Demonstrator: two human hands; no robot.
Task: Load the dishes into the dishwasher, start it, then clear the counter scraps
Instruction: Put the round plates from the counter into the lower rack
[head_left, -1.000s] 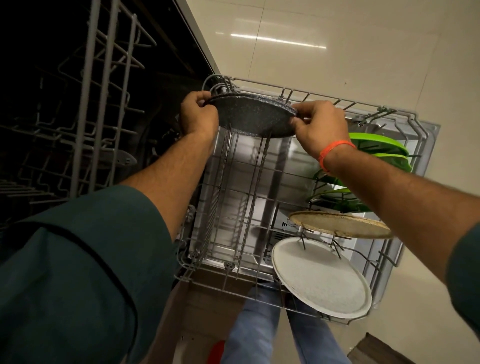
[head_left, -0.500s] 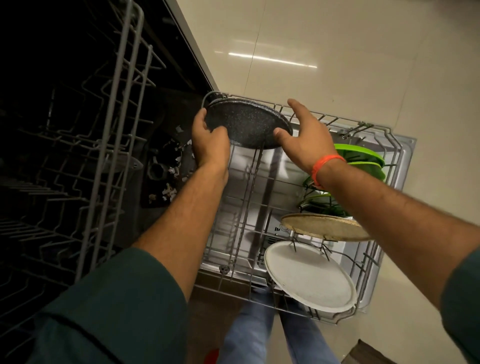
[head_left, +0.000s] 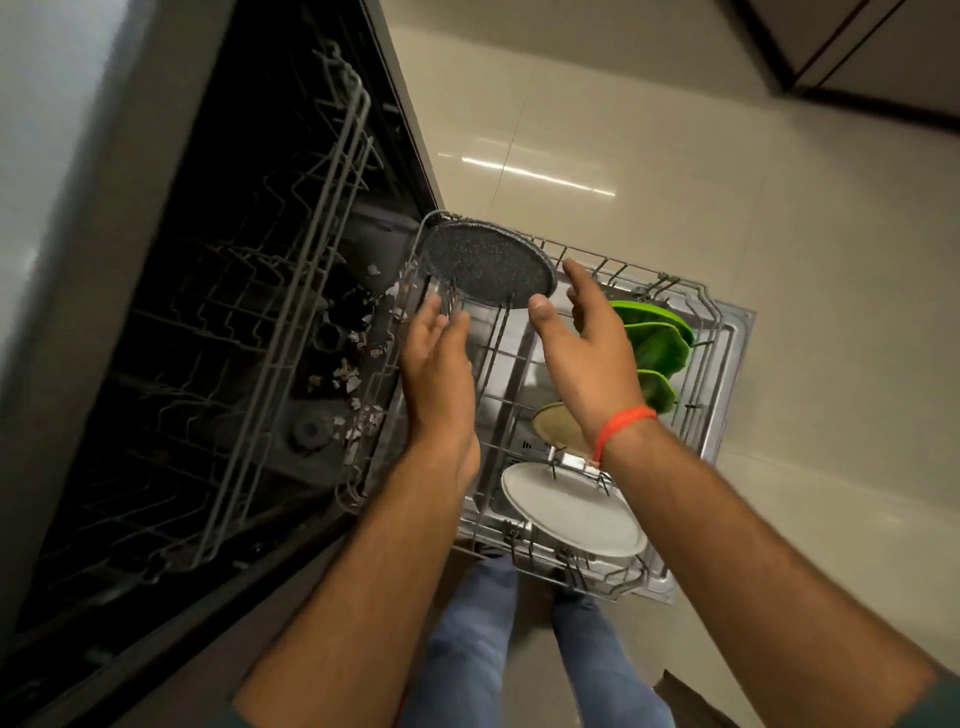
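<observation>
A dark speckled plate (head_left: 488, 265) stands on edge in the far corner of the pulled-out lower rack (head_left: 717, 332) of the dishwasher. My left hand (head_left: 439, 364) hovers just below the plate with straight fingers, holding nothing. My right hand (head_left: 589, 348) is spread open to the plate's right, thumb tip close to its lower rim; I cannot tell if it touches. Green plates (head_left: 657, 338), a tan plate (head_left: 556, 426) and a white plate (head_left: 571, 509) stand in the rack's right side.
The upper rack (head_left: 291, 322) sticks out at the left over the dark tub, where scraps (head_left: 353, 384) lie on the floor of the machine. The open door (head_left: 737, 364) lies under the lower rack. My legs stand at the rack's near edge on the tiled floor.
Both hands have let go of the speckled plate, which now stands alone in the rack, and have drawn back toward me. The view has pulled back and up.
</observation>
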